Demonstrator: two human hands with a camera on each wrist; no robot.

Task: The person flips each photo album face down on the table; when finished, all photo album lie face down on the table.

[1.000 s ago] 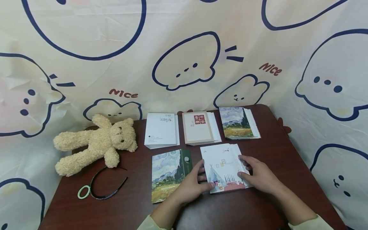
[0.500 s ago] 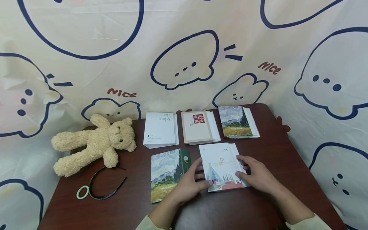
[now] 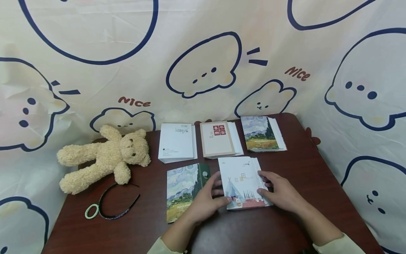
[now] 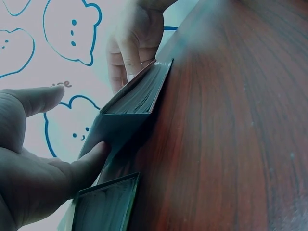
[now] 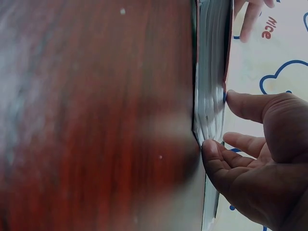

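A white photo album (image 3: 241, 181) with a teepee drawing on its cover lies on the table between both hands. At its spine, on the left, my left hand (image 3: 206, 197) touches the album with a finger; its thumb stands out, apart from the cover in the left wrist view. My right hand (image 3: 280, 192) pinches the opposite, page side, with the thumb (image 5: 245, 105) on the cover's edge and a fingertip (image 5: 210, 148) low against the pages. Left of it lies a landscape-painting album (image 3: 182, 187), partly covered by my left hand and forearm.
Behind stand a white album (image 3: 176, 143), a beige album (image 3: 217, 140) with red characters and another landscape album (image 3: 260, 134). A cream teddy bear (image 3: 108, 155) lies at left, with a black headband (image 3: 115, 217) and light green ring (image 3: 92, 211) in front. Printed cloth (image 3: 203, 53) hangs behind the table.
The teepee album has shifted slightly left and away from the person, with both hands moving along. The other albums, bear and headband stay where they were.
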